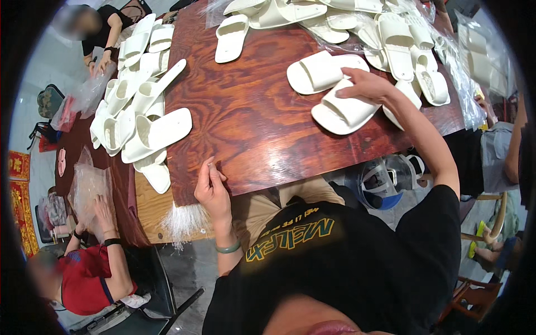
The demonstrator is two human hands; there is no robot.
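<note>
A white slipper is gripped by the right hand on the wooden table. Something small, too tiny to tell, is pinched by the left hand.

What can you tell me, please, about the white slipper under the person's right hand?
The white slipper is an open-toed slide with a broad strap over a thick sole, in what looks like smooth moulded foam or rubber. It lies sole-down on the dark wooden table, angled across its right part. The right hand rests on its strap, fingers over the top. Another like slide lies just behind it, close or touching. It looks clean and unbagged.
</note>
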